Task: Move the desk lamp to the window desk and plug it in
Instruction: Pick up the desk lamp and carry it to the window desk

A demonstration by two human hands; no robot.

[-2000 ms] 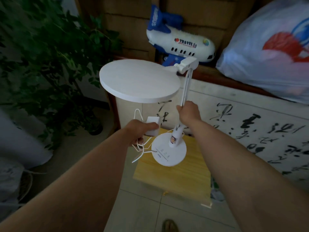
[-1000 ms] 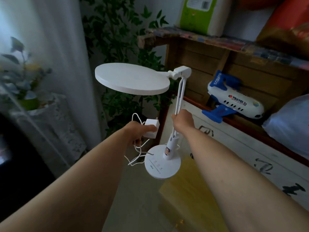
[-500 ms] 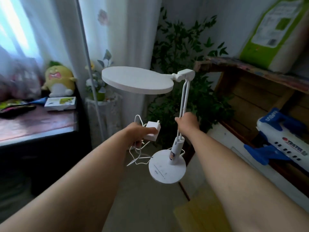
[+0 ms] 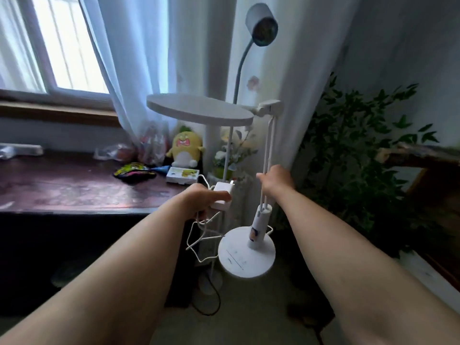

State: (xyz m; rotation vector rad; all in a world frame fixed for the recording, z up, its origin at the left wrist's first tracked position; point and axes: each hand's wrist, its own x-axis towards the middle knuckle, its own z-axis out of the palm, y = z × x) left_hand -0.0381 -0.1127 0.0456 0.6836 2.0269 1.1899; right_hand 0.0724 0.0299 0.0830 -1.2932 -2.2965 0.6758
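Note:
The white desk lamp (image 4: pixel 246 250) hangs in the air in front of me, its round head level and its round base above the floor. My right hand (image 4: pixel 275 179) grips the thin upright stem. My left hand (image 4: pixel 199 201) holds the lamp's white plug adapter (image 4: pixel 222 195), and the white cord (image 4: pixel 201 241) dangles in loops below it. The dark wooden window desk (image 4: pixel 74 192) stretches along the left under the window, its near edge just left of my left hand.
On the desk lie a yellow plush toy (image 4: pixel 185 149), a small white box (image 4: pixel 183 175), a colourful packet (image 4: pixel 134 170) and plastic bags. A white floor lamp (image 4: pixel 261 26) stands behind the desk lamp by the curtains. A leafy plant (image 4: pixel 361 155) fills the right.
My view has swung left from the shelf and toy plane to the window and desk. The lamp, held the same way in both hands, has come closer to the desk.

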